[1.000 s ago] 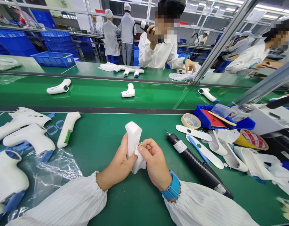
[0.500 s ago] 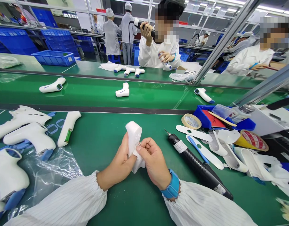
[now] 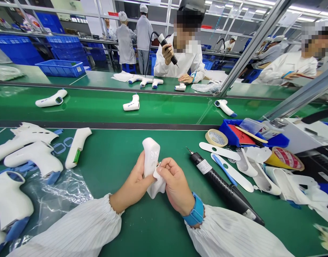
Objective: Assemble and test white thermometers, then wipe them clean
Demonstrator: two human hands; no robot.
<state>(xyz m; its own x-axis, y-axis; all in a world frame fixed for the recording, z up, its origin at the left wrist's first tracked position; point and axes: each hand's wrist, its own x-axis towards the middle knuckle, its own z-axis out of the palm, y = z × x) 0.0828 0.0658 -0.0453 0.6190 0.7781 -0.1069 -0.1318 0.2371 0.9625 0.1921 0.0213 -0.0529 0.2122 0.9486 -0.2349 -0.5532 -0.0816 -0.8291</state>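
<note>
The green conveyor belt point(image 3: 164, 107) runs across the room beyond the green bench mat point(image 3: 113, 153); since a second ago the three white handheld thermometers point(image 3: 131, 103) riding on it have drifted leftward, and the white-coated co-worker point(image 3: 180, 59) opposite has lowered a black electric driver from head height toward the bench. On the near mat, left, lie white pistol-shaped plastic housings point(image 3: 32, 160) on a clear plastic bag point(image 3: 57, 200); right, a black cylindrical electric screwdriver point(image 3: 223, 187) lies idle beside white cover plates point(image 3: 228, 167) and a roll of tape point(image 3: 216, 137).

The white thermometer body point(image 3: 151, 157) stands upright at bench centre, in the same spot as before — the left hand point(image 3: 134, 185) is closed round its lower part; the right hand point(image 3: 177, 185) pinches a small white cloth point(image 3: 156, 184) against its side. Its face now shows faint lit digits, absent earlier; judged, the unit has powered on during wiping, so the work is holding at the cleaning-and-check stage.
</note>
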